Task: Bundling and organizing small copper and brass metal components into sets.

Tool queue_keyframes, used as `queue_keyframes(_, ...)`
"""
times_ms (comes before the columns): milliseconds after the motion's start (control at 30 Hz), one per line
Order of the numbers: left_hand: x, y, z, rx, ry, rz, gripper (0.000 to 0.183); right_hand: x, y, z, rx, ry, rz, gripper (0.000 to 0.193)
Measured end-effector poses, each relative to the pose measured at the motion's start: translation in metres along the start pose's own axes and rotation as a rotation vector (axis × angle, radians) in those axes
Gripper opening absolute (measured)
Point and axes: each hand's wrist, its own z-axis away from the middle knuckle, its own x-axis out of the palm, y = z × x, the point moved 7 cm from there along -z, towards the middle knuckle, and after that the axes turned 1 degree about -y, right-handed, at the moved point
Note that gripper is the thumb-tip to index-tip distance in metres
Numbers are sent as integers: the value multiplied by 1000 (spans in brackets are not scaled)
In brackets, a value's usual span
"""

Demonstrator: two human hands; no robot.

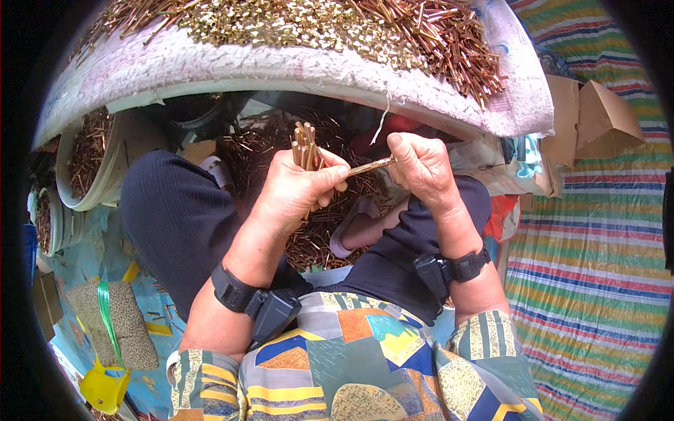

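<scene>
My left hand (298, 184) is closed around a bundle of thin gold-brown metallic tubes (306, 146), whose ends stick up above the fingers. Between its thumb and forefinger lies one single tube (370, 168), pointing right. My right hand (425, 167) has its fingers curled tight at the far end of that tube; whatever else is in the fingers is hidden. Both hands are above my lap, just short of the table edge. On the table lie a heap of small gold-coloured pieces (281, 27) and a pile of copper-coloured tubes (460, 49).
A white cloth (210, 67) pads the table's front edge. Below, loose tubes (309, 252) cover the floor between my legs. White buckets (116, 165) with tubes stand at left, near a spotted cushion (116, 326). At right are a cardboard box (607, 123) and striped sheeting (583, 281).
</scene>
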Motion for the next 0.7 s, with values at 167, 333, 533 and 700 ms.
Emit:
queue_keyframes(167,-3,0,0,-16,25,3,15,3,-8,2,-134,152,-42,30)
queue_keyframes(333,-1,-1,0,2,-11,24,14,0,4,2,30,-9,-169,24)
queue_keyframes(533,-4,-2,-1,-17,1,-5,14,2,2,6,27,-56,1,21)
queue_keyframes(700,-4,0,-1,-3,-8,11,15,1,0,6,-24,207,-182,26)
